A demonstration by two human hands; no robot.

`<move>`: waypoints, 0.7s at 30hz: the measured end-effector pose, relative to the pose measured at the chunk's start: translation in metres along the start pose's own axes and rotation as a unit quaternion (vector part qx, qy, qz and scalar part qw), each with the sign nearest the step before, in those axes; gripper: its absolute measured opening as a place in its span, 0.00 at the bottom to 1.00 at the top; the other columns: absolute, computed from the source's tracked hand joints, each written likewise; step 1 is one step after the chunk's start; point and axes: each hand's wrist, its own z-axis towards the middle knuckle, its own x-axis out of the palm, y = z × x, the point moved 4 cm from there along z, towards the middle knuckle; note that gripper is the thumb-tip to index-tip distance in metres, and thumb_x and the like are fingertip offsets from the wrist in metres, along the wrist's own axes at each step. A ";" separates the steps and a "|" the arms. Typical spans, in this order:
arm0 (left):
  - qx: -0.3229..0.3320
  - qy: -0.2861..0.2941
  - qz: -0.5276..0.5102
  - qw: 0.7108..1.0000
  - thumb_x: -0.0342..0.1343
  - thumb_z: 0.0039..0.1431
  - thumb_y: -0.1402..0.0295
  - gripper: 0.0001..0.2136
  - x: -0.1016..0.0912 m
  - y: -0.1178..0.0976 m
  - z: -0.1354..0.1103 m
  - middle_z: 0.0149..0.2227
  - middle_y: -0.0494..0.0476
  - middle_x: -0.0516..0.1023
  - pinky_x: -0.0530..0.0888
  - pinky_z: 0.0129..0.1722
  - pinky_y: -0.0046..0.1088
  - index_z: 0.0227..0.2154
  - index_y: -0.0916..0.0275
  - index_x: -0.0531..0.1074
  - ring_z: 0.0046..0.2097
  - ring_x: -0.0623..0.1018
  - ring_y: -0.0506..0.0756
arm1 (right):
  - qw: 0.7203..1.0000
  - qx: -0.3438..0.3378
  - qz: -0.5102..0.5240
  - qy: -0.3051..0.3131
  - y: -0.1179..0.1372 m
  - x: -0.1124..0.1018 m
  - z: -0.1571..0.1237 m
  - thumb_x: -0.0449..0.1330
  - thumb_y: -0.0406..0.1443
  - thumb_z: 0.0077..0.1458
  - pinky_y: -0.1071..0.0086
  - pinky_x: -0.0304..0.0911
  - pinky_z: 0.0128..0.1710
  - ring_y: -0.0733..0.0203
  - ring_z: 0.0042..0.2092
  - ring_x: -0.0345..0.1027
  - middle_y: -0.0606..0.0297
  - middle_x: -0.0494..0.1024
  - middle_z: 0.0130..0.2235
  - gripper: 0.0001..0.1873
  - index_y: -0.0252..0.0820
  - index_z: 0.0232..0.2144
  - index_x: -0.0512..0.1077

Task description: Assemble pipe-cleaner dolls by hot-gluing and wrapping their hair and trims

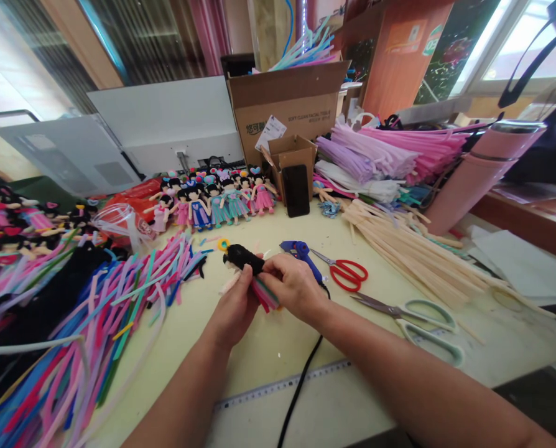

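Observation:
My left hand (234, 308) and my right hand (294, 286) meet over the pale yellow table (268, 354), both closed on a small pipe-cleaner doll (247, 267). The doll has a black fuzzy head pointing up-left and a pink, green and red skirt between my fingers. A blue glue gun (301, 254) lies just behind my right hand, its black cord (301, 379) running toward me.
Red-handled scissors (346, 272) and pale green scissors (413, 314) lie to the right. Loose coloured pipe cleaners (96, 311) cover the left. Finished dolls (217, 202) line the back beside a phone (296, 190), cardboard boxes (287, 106), beige stems (418, 255) and a pink flask (483, 168).

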 end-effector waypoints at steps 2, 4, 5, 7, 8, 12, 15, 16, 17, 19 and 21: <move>-0.004 0.002 -0.009 1.000 0.54 0.61 0.60 0.15 -0.001 -0.003 0.001 0.47 0.59 0.79 0.72 0.50 0.34 0.45 0.63 0.74 0.53 0.74 0.60 | 0.999 0.031 0.041 0.001 -0.005 -0.001 0.002 0.61 0.33 0.50 0.71 0.58 0.30 0.65 0.28 0.64 0.68 0.73 0.25 0.06 0.41 0.22 0.70; -0.005 0.008 -0.023 1.000 0.54 0.61 0.59 0.15 -0.003 -0.008 0.001 0.47 0.59 0.79 0.72 0.51 0.35 0.45 0.62 0.74 0.53 0.74 0.60 | 0.990 0.086 0.114 0.006 -0.012 -0.001 0.005 0.60 0.36 0.51 0.72 0.59 0.27 0.66 0.26 0.64 0.68 0.74 0.24 0.06 0.41 0.24 0.72; -0.006 0.013 -0.029 0.999 0.53 0.61 0.58 0.15 -0.004 -0.010 0.002 0.47 0.59 0.79 0.72 0.51 0.37 0.45 0.61 0.74 0.53 0.75 0.60 | 0.982 0.112 0.154 0.007 -0.015 -0.002 0.006 0.60 0.37 0.51 0.73 0.59 0.26 0.66 0.26 0.65 0.68 0.75 0.24 0.07 0.41 0.25 0.72; -0.011 0.027 -0.036 0.999 0.52 0.61 0.56 0.16 -0.006 -0.013 0.002 0.46 0.58 0.80 0.71 0.52 0.40 0.45 0.60 0.74 0.53 0.75 0.61 | 0.966 0.146 0.213 0.009 -0.018 -0.003 0.009 0.60 0.38 0.51 0.73 0.61 0.27 0.66 0.26 0.66 0.68 0.77 0.25 0.07 0.40 0.25 0.73; -0.016 0.034 -0.036 0.999 0.52 0.61 0.55 0.17 -0.006 -0.014 0.002 0.46 0.58 0.80 0.70 0.53 0.41 0.44 0.60 0.75 0.52 0.75 0.61 | 0.961 0.155 0.227 0.009 -0.019 -0.004 0.010 0.60 0.38 0.50 0.73 0.61 0.27 0.66 0.27 0.67 0.67 0.77 0.25 0.08 0.40 0.25 0.73; -0.025 0.054 -0.028 0.998 0.53 0.60 0.54 0.18 -0.005 -0.010 0.001 0.46 0.58 0.80 0.69 0.54 0.42 0.46 0.60 0.75 0.53 0.74 0.62 | 0.957 0.163 0.238 0.014 -0.019 -0.001 0.008 0.62 0.39 0.47 0.73 0.61 0.25 0.66 0.25 0.66 0.68 0.75 0.23 0.07 0.40 0.24 0.73; -0.025 0.078 -0.022 0.996 0.54 0.60 0.56 0.18 -0.002 -0.006 -0.001 0.48 0.58 0.79 0.67 0.56 0.40 0.47 0.61 0.74 0.56 0.72 0.62 | 0.961 0.133 0.241 0.014 -0.017 0.002 0.006 0.62 0.37 0.47 0.73 0.63 0.28 0.64 0.30 0.70 0.67 0.77 0.28 0.05 0.41 0.25 0.73; -0.025 0.082 -0.021 0.996 0.54 0.60 0.56 0.18 -0.001 -0.006 -0.001 0.48 0.58 0.79 0.67 0.56 0.40 0.47 0.61 0.74 0.56 0.72 0.62 | 0.964 0.124 0.237 0.013 -0.016 0.002 0.006 0.61 0.36 0.47 0.73 0.63 0.28 0.64 0.31 0.70 0.67 0.77 0.28 0.05 0.41 0.24 0.72; -0.026 0.082 -0.020 0.996 0.54 0.60 0.56 0.18 -0.002 -0.006 -0.001 0.48 0.58 0.79 0.67 0.56 0.40 0.47 0.61 0.74 0.56 0.72 0.62 | 0.965 0.122 0.232 0.013 -0.015 0.001 0.007 0.61 0.36 0.47 0.73 0.62 0.28 0.65 0.30 0.69 0.68 0.77 0.27 0.05 0.41 0.24 0.72; -0.027 0.077 -0.023 0.996 0.53 0.60 0.55 0.18 -0.003 -0.009 -0.001 0.47 0.58 0.79 0.68 0.56 0.41 0.47 0.61 0.75 0.54 0.74 0.62 | 0.963 0.136 0.233 0.017 -0.016 -0.001 0.008 0.60 0.37 0.48 0.74 0.60 0.25 0.67 0.26 0.66 0.69 0.74 0.24 0.06 0.40 0.23 0.72; -0.023 0.074 -0.030 0.997 0.53 0.60 0.55 0.18 -0.005 -0.013 -0.001 0.47 0.58 0.79 0.68 0.54 0.44 0.46 0.59 0.75 0.51 0.76 0.62 | 0.957 0.152 0.245 0.018 -0.016 -0.004 0.010 0.60 0.38 0.49 0.75 0.59 0.24 0.68 0.25 0.64 0.69 0.74 0.23 0.07 0.39 0.24 0.73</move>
